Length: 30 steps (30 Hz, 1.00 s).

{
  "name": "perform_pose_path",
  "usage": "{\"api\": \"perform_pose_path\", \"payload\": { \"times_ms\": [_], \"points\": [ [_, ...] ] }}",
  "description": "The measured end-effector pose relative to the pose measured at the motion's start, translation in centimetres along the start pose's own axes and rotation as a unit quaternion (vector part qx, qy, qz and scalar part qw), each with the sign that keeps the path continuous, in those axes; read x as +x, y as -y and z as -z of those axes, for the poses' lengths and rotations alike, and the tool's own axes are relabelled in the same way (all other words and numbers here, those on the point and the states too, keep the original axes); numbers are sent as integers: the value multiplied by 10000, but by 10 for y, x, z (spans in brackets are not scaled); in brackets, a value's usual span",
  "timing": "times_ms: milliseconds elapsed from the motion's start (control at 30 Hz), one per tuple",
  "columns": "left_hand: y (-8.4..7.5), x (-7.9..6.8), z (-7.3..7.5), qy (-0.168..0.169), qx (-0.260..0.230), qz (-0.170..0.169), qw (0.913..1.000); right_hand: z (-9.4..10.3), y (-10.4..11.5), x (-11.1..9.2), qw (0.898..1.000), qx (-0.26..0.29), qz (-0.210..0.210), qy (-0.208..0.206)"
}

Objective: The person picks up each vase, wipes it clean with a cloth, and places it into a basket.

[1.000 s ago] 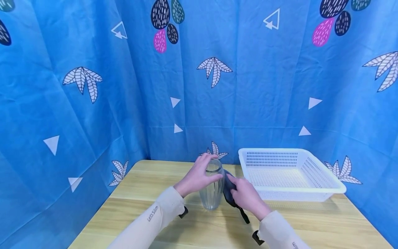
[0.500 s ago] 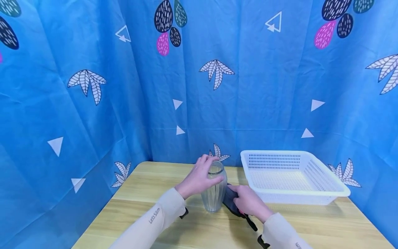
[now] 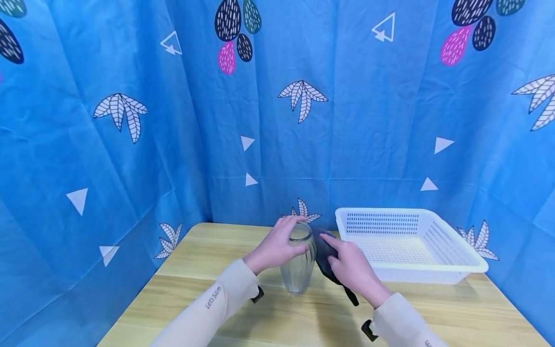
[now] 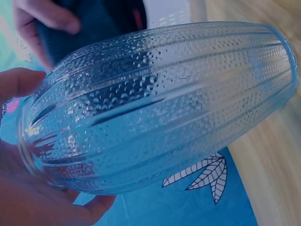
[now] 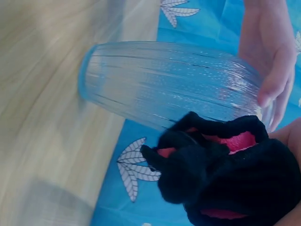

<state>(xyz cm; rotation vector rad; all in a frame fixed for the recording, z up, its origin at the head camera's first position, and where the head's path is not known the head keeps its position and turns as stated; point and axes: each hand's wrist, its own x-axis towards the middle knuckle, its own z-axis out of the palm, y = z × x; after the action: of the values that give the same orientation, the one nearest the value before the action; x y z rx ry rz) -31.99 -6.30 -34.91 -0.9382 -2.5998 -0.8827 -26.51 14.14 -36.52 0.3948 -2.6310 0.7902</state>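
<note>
A clear ribbed glass vase [image 3: 297, 275] stands upright on the wooden table. My left hand [image 3: 276, 246] grips it around the neck, thumb on the near side and fingers over the far side. On the vase's right, my right hand [image 3: 353, 267] holds a black cloth [image 3: 326, 265] with a strap dangling below it. The cloth lies right along the glass in the head view. Bunched folds and a pink inner side of the cloth [image 5: 235, 179] show in the right wrist view. Fine dimples cover the vase [image 4: 164, 108] in the left wrist view.
A white plastic basket [image 3: 416, 272] with perforated walls stands at the back right of the table [image 3: 208, 241]. Blue patterned curtains [image 3: 368, 135] hang behind and on both sides.
With the cloth, my right hand has gone down along the vase's side and come back up, ending slightly further right. My left hand keeps its grip on the neck.
</note>
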Motion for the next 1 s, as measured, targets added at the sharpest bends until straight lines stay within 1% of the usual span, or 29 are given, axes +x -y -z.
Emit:
{"api": "perform_pose_path", "payload": {
  "times_ms": [33,167,333,367,433,500,567,600,667,767,867,1000],
  "points": [
    [0,0,0,24,-20,-16,10000,1,2,0,9999,-21,45,-87],
    [1,1,-1,38,-28,-21,10000,1,4,1,9999,36,71,-86],
    [2,1,-3,-36,-52,42,10000,-8,-2,3,9998,6,-8,175],
    [2,1,-3,-56,-59,42,10000,-11,-4,3,9994,90,-74,323],
    [2,1,-5,-112,-82,30,9999,-17,-9,2,9964,330,-201,750],
    [3,1,-6,-169,-68,-1,9998,-24,-14,-1,9922,443,-228,1142],
    [3,0,-8,-215,-16,-47,9998,-31,-19,-3,9875,479,-233,1481],
    [3,0,-9,-233,18,-69,9997,-34,-21,-4,9869,413,-171,1549],
    [3,1,-10,-264,92,-88,9996,-40,-24,-5,9878,215,-42,1544],
    [3,1,-10,-261,169,-3,9995,-42,-26,-5,9877,163,-48,1552],
    [3,0,-9,-240,315,96,9992,-39,-25,-4,9864,308,-96,1614],
    [1,-1,-5,-336,685,28,9971,-29,-20,-4,9864,566,-173,1530]
  ]
}}
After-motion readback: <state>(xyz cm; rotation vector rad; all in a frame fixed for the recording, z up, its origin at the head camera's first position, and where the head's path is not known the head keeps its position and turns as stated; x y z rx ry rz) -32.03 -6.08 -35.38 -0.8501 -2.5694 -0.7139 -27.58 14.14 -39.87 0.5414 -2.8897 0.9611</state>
